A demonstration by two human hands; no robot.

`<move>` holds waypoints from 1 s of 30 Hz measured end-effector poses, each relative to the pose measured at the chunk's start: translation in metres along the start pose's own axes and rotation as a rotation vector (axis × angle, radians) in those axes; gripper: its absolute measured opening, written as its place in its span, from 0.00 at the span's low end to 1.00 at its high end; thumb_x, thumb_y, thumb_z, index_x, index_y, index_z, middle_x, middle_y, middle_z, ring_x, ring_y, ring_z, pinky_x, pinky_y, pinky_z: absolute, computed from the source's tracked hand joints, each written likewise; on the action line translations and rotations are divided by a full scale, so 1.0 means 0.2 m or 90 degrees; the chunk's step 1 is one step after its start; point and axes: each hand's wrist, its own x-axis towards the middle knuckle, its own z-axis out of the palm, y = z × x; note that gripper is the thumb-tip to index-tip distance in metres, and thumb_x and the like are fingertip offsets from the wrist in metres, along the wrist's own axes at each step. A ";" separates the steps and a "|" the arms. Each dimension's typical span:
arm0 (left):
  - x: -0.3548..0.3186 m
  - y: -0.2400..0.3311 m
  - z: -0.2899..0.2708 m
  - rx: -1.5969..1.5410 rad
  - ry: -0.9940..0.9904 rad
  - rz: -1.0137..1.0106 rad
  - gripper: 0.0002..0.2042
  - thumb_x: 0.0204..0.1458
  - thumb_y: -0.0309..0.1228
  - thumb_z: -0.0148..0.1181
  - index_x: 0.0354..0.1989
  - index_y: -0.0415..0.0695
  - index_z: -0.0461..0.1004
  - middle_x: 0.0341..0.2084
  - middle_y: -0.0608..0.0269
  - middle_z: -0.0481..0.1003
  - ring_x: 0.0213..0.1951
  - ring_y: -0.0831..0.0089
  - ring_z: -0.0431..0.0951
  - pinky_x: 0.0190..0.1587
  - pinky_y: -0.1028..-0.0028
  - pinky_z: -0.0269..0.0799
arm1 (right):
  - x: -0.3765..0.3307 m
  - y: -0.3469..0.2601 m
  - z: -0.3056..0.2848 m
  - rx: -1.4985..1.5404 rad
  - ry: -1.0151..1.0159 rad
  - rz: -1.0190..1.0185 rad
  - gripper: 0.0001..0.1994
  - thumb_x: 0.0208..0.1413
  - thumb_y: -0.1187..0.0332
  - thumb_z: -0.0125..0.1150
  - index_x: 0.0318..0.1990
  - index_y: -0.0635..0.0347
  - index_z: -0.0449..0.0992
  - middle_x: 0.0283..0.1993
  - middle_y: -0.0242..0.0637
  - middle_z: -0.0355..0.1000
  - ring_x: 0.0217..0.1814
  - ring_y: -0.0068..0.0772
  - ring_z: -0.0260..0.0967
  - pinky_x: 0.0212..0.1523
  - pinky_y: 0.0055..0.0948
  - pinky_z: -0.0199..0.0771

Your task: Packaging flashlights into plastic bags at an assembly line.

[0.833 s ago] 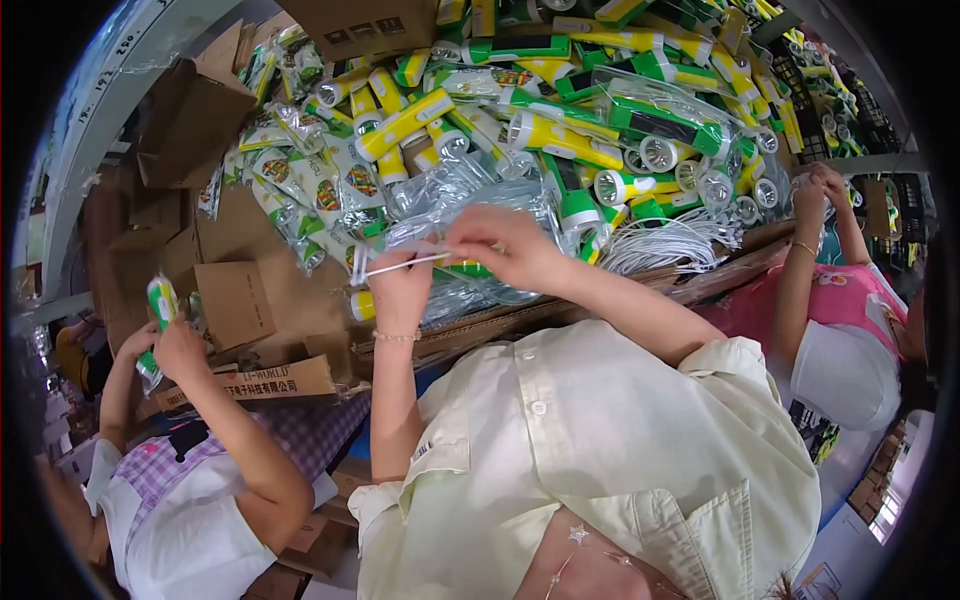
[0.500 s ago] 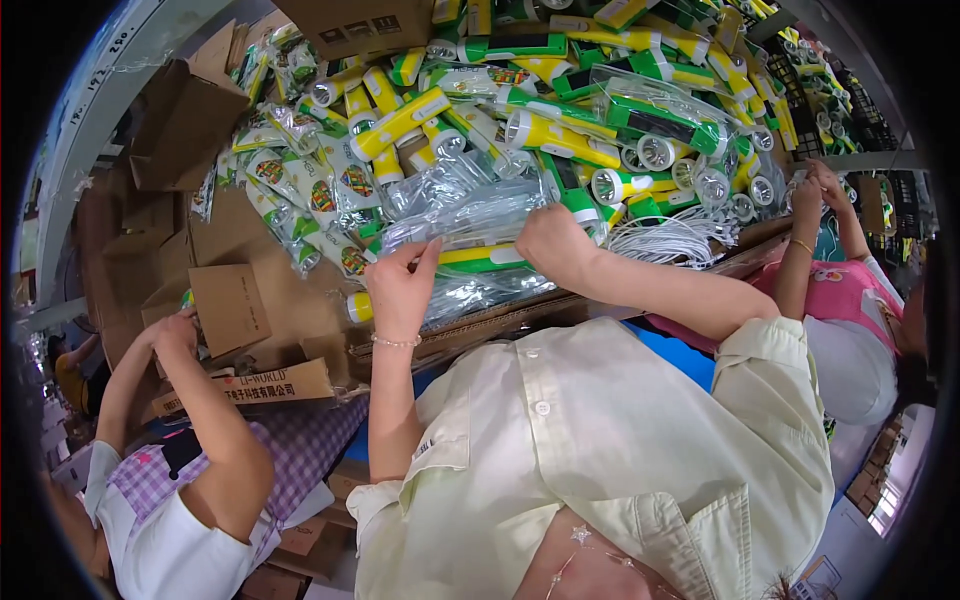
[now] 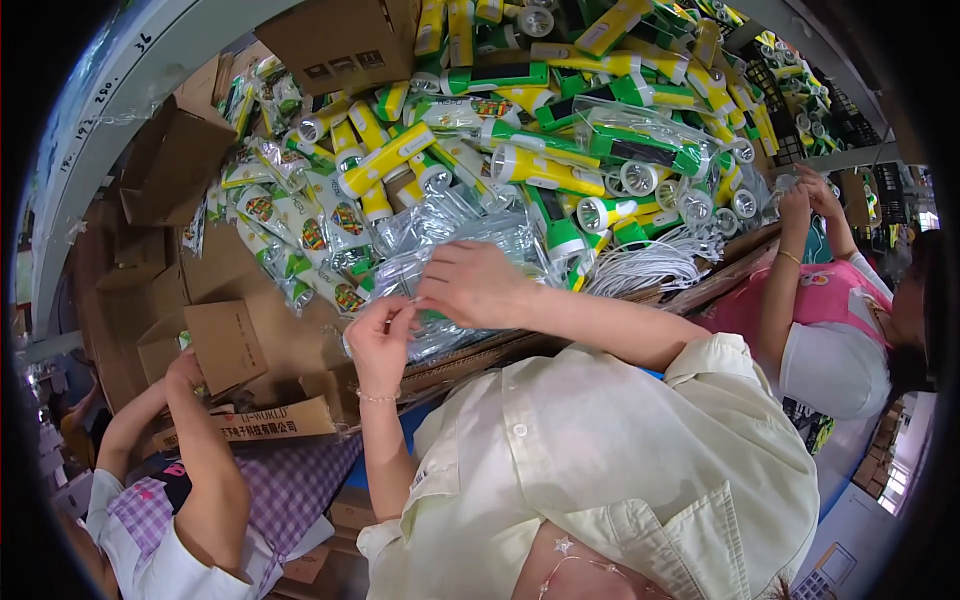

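My left hand (image 3: 380, 345) is closed in a pinch at the near edge of the pile. Close against it, my right hand (image 3: 472, 285) reaches across with its fingers bent down. A thin pale edge, seemingly of a clear plastic bag (image 3: 413, 301), shows between the fingertips of both hands. A bit of green shows under my right hand; the rest is hidden. Beneath and beyond my hands lies a heap of clear plastic bags (image 3: 430, 228). Yellow, green and white flashlights (image 3: 545, 170) are piled behind them, and bagged flashlights (image 3: 315, 225) lie to the left.
White cables (image 3: 655, 262) lie coiled at the right of the bags. Cardboard boxes (image 3: 225, 345) stand at left, with another box (image 3: 345, 45) at the back. A co-worker's hands (image 3: 185, 372) are by the left boxes; another co-worker's hands (image 3: 808, 195) are raised at right.
My right hand has moved left and nearer, meeting my left hand. My left hand has dropped slightly toward me. The yellow-green flashlight seen between them is now mostly covered.
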 end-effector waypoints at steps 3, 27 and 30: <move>-0.01 0.09 -0.13 -0.137 0.133 -0.021 0.02 0.51 0.22 0.56 0.31 0.38 0.75 0.21 0.66 0.75 0.22 0.81 0.73 0.25 0.82 0.69 | -0.03 0.11 -0.10 0.010 0.009 -0.014 0.05 0.41 0.66 0.64 0.23 0.52 0.74 0.27 0.26 0.71 0.34 0.33 0.69 0.32 0.31 0.71; 0.55 -0.05 -0.35 0.221 0.137 0.122 0.17 0.46 0.17 0.57 0.47 0.40 0.71 0.44 0.57 0.72 0.44 0.66 0.74 0.46 0.70 0.71 | -0.12 0.32 0.12 -0.065 -0.062 0.292 0.10 0.41 0.60 0.66 0.29 0.52 0.76 0.32 0.28 0.70 0.38 0.34 0.69 0.34 0.32 0.72; 0.44 -0.04 0.03 0.313 -0.054 0.275 0.13 0.41 0.23 0.63 0.39 0.42 0.75 0.36 0.52 0.74 0.39 0.54 0.74 0.42 0.65 0.71 | -0.06 0.32 0.09 -0.075 -0.161 0.316 0.09 0.41 0.61 0.66 0.28 0.52 0.75 0.33 0.29 0.71 0.39 0.34 0.70 0.35 0.34 0.71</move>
